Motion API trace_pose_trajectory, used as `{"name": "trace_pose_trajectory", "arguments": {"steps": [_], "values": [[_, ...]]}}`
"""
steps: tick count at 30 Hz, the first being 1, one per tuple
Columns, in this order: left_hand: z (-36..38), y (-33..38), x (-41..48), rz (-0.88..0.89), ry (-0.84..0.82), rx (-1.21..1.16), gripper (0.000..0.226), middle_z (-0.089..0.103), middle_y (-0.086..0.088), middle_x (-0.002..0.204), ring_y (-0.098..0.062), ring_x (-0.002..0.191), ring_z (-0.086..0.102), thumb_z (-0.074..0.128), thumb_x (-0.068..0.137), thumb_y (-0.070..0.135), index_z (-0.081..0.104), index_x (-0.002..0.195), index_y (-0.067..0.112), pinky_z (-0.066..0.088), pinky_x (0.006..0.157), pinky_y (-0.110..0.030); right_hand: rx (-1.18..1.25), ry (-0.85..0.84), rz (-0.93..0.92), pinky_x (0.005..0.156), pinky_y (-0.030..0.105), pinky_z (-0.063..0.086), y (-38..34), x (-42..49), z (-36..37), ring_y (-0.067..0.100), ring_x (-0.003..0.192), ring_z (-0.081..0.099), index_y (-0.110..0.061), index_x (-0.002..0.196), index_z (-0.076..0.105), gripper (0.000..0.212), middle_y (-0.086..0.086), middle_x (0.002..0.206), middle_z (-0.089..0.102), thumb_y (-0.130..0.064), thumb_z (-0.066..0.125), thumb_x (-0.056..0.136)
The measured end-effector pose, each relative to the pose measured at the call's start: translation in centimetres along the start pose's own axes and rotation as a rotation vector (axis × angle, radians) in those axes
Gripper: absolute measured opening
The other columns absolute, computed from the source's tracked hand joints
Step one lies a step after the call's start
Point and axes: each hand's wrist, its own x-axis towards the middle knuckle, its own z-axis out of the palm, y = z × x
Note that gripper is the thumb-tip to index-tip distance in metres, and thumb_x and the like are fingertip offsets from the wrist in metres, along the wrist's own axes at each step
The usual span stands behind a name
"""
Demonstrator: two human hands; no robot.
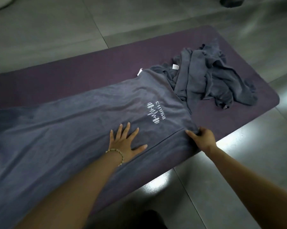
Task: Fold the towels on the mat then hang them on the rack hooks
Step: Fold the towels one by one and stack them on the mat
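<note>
The purple mat (73, 71) lies on the grey tiled floor (222, 187) and carries everything. One grey towel (73, 121) is laid out long across it, running from the far right down to the near left. A heap of grey towels (210, 80) sits crumpled at the mat's far right end. The laid-out towel's far corner overlaps the edge of that heap. A white stitched emblem (155, 113) with lettering shows on the flat towel, towards its right end.

The left hand (124, 142) lies flat on the towel just near-left of the emblem. Its fingers are spread and straight, palm down, grasping nothing. A beaded bracelet (118, 153) circles that wrist. The right hand (202, 139) is at the towel's near right corner, by the mat's near edge, fingers curled and pinching the cloth there. A straight seam or fold edge runs between the two hands, with a strip of cloth on the near side of it.

The towel's left end runs out of sight at the picture's edge, and both forearms cover part of its near side. How many towels make up the heap I cannot tell. A small white label (175, 66) pokes out of it, and another (140, 71) shows at the flat towel's far corner. A dark object (232, 1) on the floor at the far right is cut off and too blurred to name.
</note>
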Motion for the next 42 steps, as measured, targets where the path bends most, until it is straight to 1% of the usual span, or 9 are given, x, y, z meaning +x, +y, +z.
{"name": "trace_pose_trajectory", "arguments": {"steps": [5, 9, 14, 20, 25, 28, 32, 36, 42], "values": [[-1.8, 0.6, -0.8, -0.062, -0.017, -0.211, 0.071, -0.009, 0.008, 0.159, -0.017, 0.146, -0.014, 0.021, 0.086, 0.074, 0.018, 0.148, 0.040, -0.009, 0.117, -0.042, 0.381, -0.116, -0.201, 0.056, 0.022, 0.034, -4.4, -2.4, 0.5, 0.005, 0.057, 0.036, -0.010, 0.065, 0.043, 0.035, -0.003, 0.060, 0.040, -0.020, 0.068, 0.087], [-4.2, 2.4, -2.6, -0.008, 0.126, -1.061, 0.055, 0.051, -0.001, 0.140, -0.009, 0.124, 0.048, 0.027, 0.098, 0.050, 0.056, 0.130, 0.017, 0.033, 0.096, -0.009, 0.476, -0.304, -0.437, 0.054, 0.012, 0.037, -10.8, -5.8, 2.3, -0.004, 0.055, 0.044, -0.009, 0.069, 0.057, 0.022, -0.013, 0.056, 0.052, -0.012, 0.064, 0.089], [-7.4, -1.0, -5.4, -0.147, 0.159, -1.610, 0.062, 0.070, -0.003, 0.103, -0.016, 0.090, 0.068, 0.026, 0.092, 0.064, 0.063, 0.111, 0.017, 0.056, 0.072, -0.026, 0.527, -0.627, -0.503, 0.044, 0.016, 0.035, -17.2, -9.7, 6.4, 0.006, 0.047, 0.042, -0.008, 0.096, 0.069, 0.011, -0.005, 0.060, 0.058, -0.015, 0.066, 0.087], [-7.5, -10.7, -10.7, -0.273, 0.285, -1.597, 0.047, 0.073, -0.008, 0.094, -0.020, 0.088, 0.069, 0.054, 0.086, 0.054, 0.070, 0.091, 0.010, 0.057, 0.070, -0.030, 0.404, -0.933, -0.582, 0.048, 0.019, 0.035, -22.5, -14.9, 12.8, 0.008, 0.048, 0.041, -0.007, 0.107, 0.068, 0.023, 0.009, 0.070, 0.058, -0.011, 0.070, 0.084], [-3.9, -18.9, -16.5, -0.520, 0.680, -1.554, 0.026, 0.060, -0.010, 0.081, -0.023, 0.082, 0.055, 0.054, 0.095, 0.032, 0.058, 0.079, 0.012, 0.046, 0.076, -0.034, 0.220, -1.248, -0.638, 0.059, 0.016, 0.041, -25.9, -21.3, 19.0, 0.017, 0.074, 0.046, -0.025, 0.109, 0.064, 0.031, -0.004, 0.089, 0.062, -0.008, 0.071, 0.083], [-2.4, -23.0, -20.7, -0.625, 0.871, -1.551, 0.026, 0.066, -0.008, 0.097, -0.019, 0.094, 0.061, 0.048, 0.099, 0.028, 0.064, 0.093, 0.009, 0.048, 0.093, -0.035, 0.209, -1.154, -0.662, 0.063, 0.012, 0.042, -27.6, -23.4, 21.8, 0.008, 0.070, 0.048, -0.019, 0.103, 0.065, 0.020, -0.007, 0.084, 0.061, -0.010, 0.068, 0.086], [-1.1, -27.2, -26.5, -0.598, 0.920, -1.504, 0.024, 0.067, 0.010, 0.079, 0.004, 0.071, 0.062, 0.050, 0.097, 0.031, 0.065, 0.085, 0.017, 0.047, 0.065, -0.010, 0.136, -1.073, -0.755, 0.070, 0.015, 0.042, -30.0, -25.2, 25.7, 0.003, 0.068, 0.048, -0.023, 0.099, 0.065, 0.015, -0.009, 0.084, 0.061, -0.015, 0.069, 0.086], [0.2, -31.1, -31.9, -0.645, 1.061, -1.371, 0.022, 0.068, 0.013, 0.083, 0.006, 0.075, 0.061, 0.050, 0.098, 0.030, 0.067, 0.090, 0.018, 0.046, 0.070, -0.007, 0.105, -1.064, -0.793, 0.071, 0.015, 0.043, -31.8, -27.9, 30.3, -0.009, 0.060, 0.052, -0.028, 0.091, 0.063, 0.016, -0.010, 0.085, 0.065, -0.013, 0.067, 0.088], [4.2, -37.0, -37.1, -0.918, 1.091, -1.244, 0.021, 0.066, 0.005, 0.089, -0.004, 0.080, 0.060, 0.051, 0.096, 0.031, 0.065, 0.098, 0.016, 0.047, 0.073, -0.009, -0.062, -1.116, -0.816, 0.074, 0.016, 0.045, -32.5, -32.3, 36.2, 0.010, 0.081, 0.059, -0.026, 0.104, 0.063, 0.017, 0.009, 0.100, 0.069, -0.023, 0.067, 0.088]]}}
